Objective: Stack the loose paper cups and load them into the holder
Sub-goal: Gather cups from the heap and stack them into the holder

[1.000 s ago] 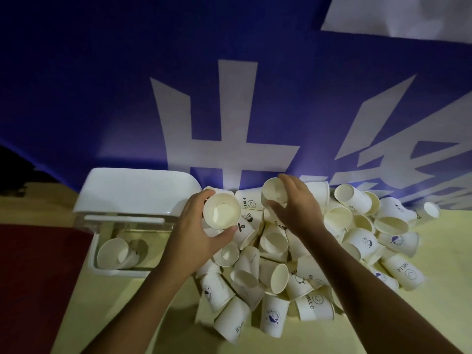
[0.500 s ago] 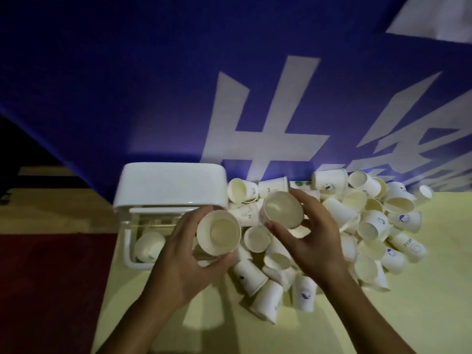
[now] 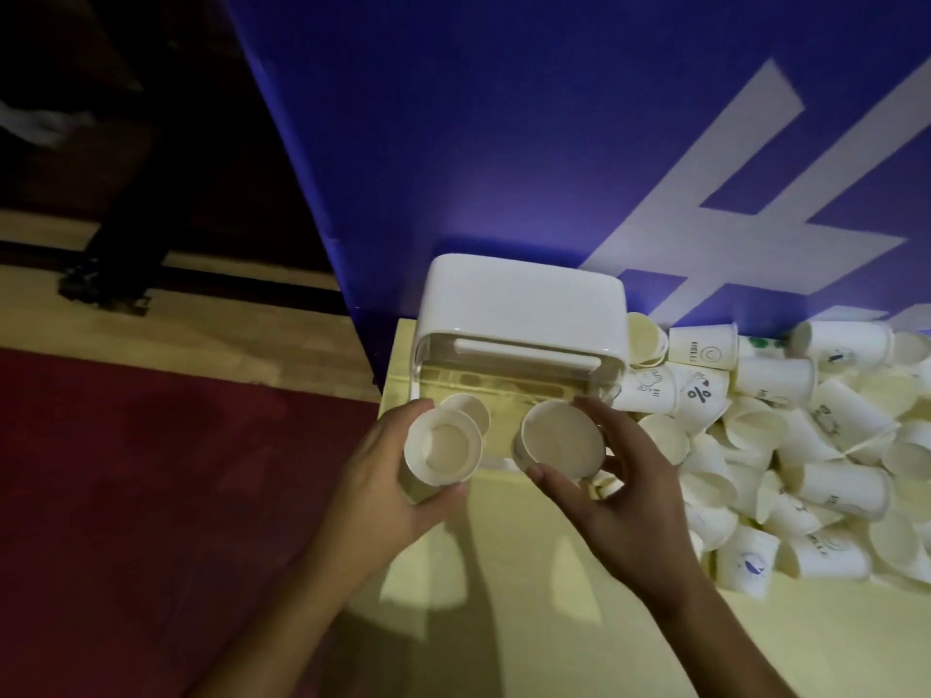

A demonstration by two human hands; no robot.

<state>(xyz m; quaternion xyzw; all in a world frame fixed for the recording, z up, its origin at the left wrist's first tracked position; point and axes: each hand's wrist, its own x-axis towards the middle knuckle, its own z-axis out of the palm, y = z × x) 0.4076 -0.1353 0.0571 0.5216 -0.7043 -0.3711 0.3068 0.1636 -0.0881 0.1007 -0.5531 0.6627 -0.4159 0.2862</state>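
My left grip point(image 3: 383, 478) is curled round a cup point(image 3: 443, 448) made of thin white paper. It is round and smooth, wider at the top, with its open mouth facing up at me. My right grip point(image 3: 622, 501) holds a second cup point(image 3: 561, 440) between thumb and fingers, mouth up too. The two sit side by side, close but apart. Just past both grips is the holder point(image 3: 524, 314), a smooth white box with round corners and a clear front. A pile point(image 3: 806, 445) of loose ones lies right of my right grip on the pale yellow bench point(image 3: 554, 586).
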